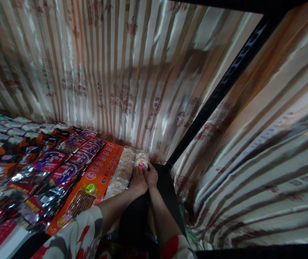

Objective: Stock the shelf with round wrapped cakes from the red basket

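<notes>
Both my hands reach to the far right end of a shelf of packaged snacks. My left hand and my right hand are pressed side by side, fingers closed on a small clear snack packet with a white and red label. More pale packets of the same kind lie in a row just left of the hands. Orange packs lie beside that row.
Dark red, purple and silver snack bags fill the shelf to the left. A striped satin curtain hangs behind and to the right. A black perforated metal upright rises diagonally from the shelf's corner.
</notes>
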The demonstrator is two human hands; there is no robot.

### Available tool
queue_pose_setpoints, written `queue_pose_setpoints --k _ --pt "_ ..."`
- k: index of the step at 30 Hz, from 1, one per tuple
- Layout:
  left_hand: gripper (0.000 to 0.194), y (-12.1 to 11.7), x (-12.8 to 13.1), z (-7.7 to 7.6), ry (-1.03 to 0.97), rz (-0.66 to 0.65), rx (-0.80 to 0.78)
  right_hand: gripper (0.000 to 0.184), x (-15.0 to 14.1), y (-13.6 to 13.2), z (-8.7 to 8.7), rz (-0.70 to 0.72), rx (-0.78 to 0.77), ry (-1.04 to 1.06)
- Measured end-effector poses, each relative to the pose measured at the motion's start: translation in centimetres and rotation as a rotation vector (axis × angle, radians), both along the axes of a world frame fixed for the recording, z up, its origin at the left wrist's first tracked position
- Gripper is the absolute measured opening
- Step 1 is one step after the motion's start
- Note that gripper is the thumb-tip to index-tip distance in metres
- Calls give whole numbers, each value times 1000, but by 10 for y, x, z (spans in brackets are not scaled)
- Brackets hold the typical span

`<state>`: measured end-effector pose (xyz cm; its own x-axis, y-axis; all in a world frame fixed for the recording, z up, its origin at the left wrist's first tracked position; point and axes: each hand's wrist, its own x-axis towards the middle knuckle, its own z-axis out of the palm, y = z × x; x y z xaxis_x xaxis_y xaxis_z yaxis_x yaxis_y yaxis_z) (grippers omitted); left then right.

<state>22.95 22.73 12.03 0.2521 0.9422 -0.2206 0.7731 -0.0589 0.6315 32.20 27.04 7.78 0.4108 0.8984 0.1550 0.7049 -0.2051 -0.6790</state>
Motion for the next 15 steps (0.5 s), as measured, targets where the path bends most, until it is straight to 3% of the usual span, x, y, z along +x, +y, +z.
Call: queue_pose_setpoints --k 7,15 --pt "63 -4 2 4 -21 47 -31 46 0 -3 -4 -34 43 74" --pt "58 -26 1 14 -42 11 -8 43 -1 -29 0 -110 102 69"
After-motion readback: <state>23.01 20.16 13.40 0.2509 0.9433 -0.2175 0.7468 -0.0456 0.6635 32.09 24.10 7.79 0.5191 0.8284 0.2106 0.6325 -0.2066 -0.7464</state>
